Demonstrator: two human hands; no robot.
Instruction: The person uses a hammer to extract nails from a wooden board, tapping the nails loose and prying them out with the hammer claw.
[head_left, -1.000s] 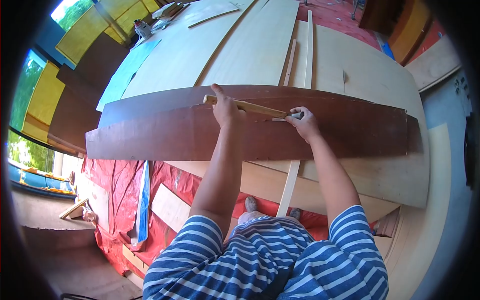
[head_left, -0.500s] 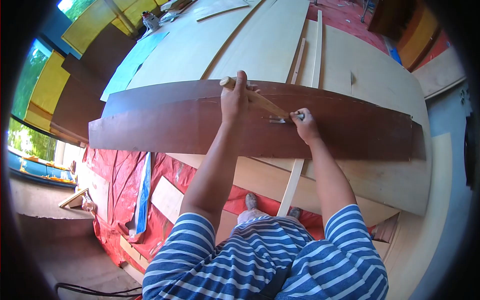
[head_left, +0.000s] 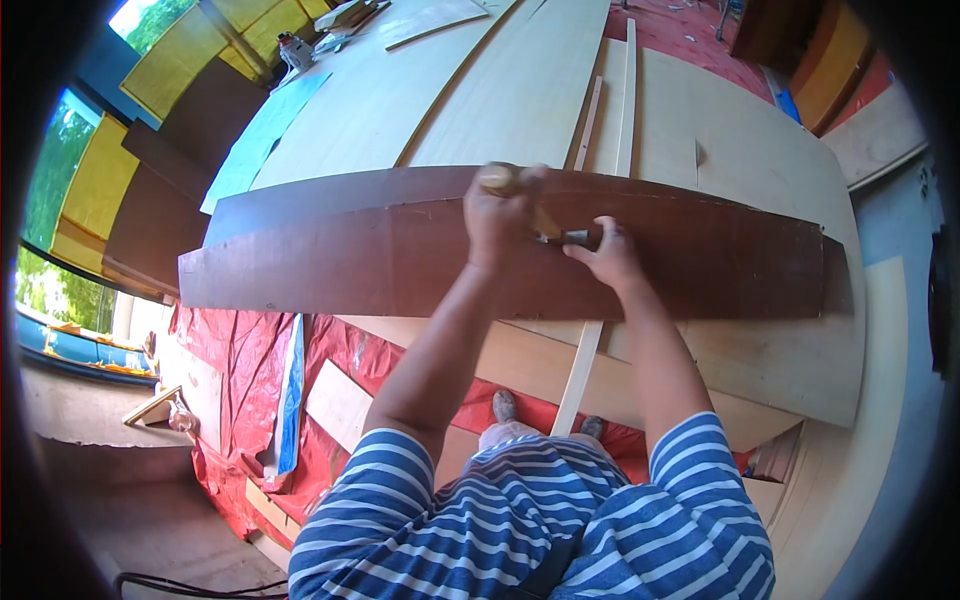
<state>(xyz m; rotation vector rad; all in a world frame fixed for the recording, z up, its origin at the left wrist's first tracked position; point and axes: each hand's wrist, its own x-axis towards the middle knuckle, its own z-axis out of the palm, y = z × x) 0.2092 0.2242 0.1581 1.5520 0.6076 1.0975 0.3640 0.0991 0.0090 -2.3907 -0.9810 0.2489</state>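
Brown board [head_left: 700, 250] lying right across the pale sheets [head_left: 500, 100], with a second brown one [head_left: 300, 197] peeking out along its far edge. Hammer [head_left: 575, 238] is over the middle of the top board, wooden handle angled up and its metal head low; can't tell if the head is actually touching the surface. Left hand [head_left: 493, 222] is a bit blurry but it's wrapped around the handle, butt end poking out the top of the fist. Right hand [head_left: 612, 258] is at the head, thumb and a finger on either side of it; honestly can't tell if they're pinching the metal or just close.

Pale strip [head_left: 580, 375] sticks out on the near side, pointing at the shoes [head_left: 504, 405]. Crinkly red plastic [head_left: 240, 360] covers the floor to the left, an offcut [head_left: 338, 405] lying on it.
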